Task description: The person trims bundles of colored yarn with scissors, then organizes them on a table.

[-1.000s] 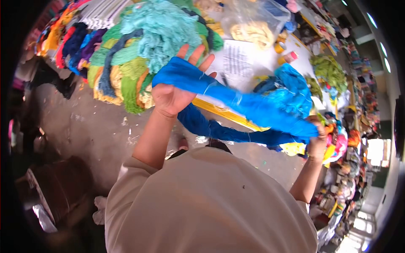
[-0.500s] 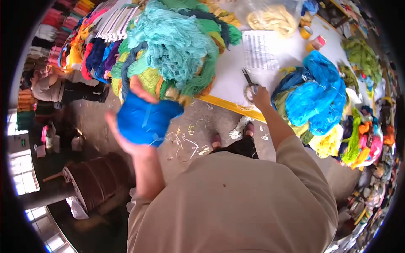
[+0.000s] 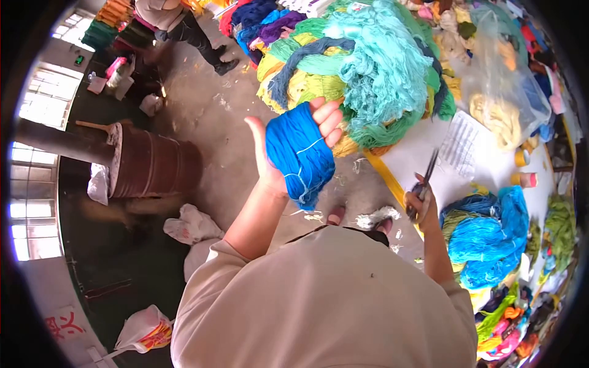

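A bundle of blue yarn point(image 3: 300, 150), tied with pale thread, lies across the palm of my left hand point(image 3: 270, 175). My left thumb stands out to one side of it, and the fingertips show past its other edge. In my right hand point(image 3: 427, 211) is a pair of dark scissors point(image 3: 422, 183), gripped at the handles with the blades pointing away from me over the table edge. Beyond my left hand sits a big heap of turquoise yarn point(image 3: 383, 64) on green and yellow skeins. Bright blue skeins point(image 3: 485, 236) lie close beside my right forearm.
The white table point(image 3: 405, 147) has a yellow edge, with a printed sheet point(image 3: 459, 144) and cream yarn in a plastic bag point(image 3: 500, 116) on it. A rusty drum point(image 3: 156, 161) stands on the floor at left, near white bags point(image 3: 193, 224). Another person point(image 3: 178, 24) stands at the far left.
My right hand has lifted the scissors up from beside the table edge. My left hand has turned more upright with the blue yarn. The view has swung to the left.
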A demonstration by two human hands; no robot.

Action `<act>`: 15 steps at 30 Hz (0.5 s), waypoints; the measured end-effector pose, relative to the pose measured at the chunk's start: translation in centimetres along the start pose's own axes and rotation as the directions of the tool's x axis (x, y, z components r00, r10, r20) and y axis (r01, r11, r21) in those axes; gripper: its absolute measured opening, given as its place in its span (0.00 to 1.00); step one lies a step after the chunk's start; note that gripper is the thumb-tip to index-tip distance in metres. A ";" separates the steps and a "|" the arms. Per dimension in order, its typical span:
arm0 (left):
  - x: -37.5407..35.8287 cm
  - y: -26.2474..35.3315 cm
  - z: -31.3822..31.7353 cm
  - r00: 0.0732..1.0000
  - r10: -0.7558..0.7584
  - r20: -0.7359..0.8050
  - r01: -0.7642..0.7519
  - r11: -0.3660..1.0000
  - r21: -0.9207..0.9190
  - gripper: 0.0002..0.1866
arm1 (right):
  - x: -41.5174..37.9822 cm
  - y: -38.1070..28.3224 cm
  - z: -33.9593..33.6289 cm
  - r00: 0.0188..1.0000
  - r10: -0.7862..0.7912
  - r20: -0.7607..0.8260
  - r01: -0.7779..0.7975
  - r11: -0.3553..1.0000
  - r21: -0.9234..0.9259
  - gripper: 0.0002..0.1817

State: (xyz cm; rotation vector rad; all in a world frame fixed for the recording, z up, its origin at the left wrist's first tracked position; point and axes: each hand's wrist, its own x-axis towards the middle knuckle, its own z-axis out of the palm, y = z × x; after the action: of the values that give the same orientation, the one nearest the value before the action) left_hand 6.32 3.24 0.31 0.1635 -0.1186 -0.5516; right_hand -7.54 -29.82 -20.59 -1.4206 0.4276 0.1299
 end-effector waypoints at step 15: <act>-0.9 0.0 -0.7 0.986 -0.147 0.079 0.155 0.981 -0.120 0.61 | -10.1 -15.0 15.5 0.925 -0.028 0.379 0.114 0.972 -0.205 0.13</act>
State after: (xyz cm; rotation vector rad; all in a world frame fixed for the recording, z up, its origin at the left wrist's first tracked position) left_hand 5.65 3.78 -0.40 0.0301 -0.1397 -0.7149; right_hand -8.44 -15.44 -1.61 -1.5884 0.0440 0.3939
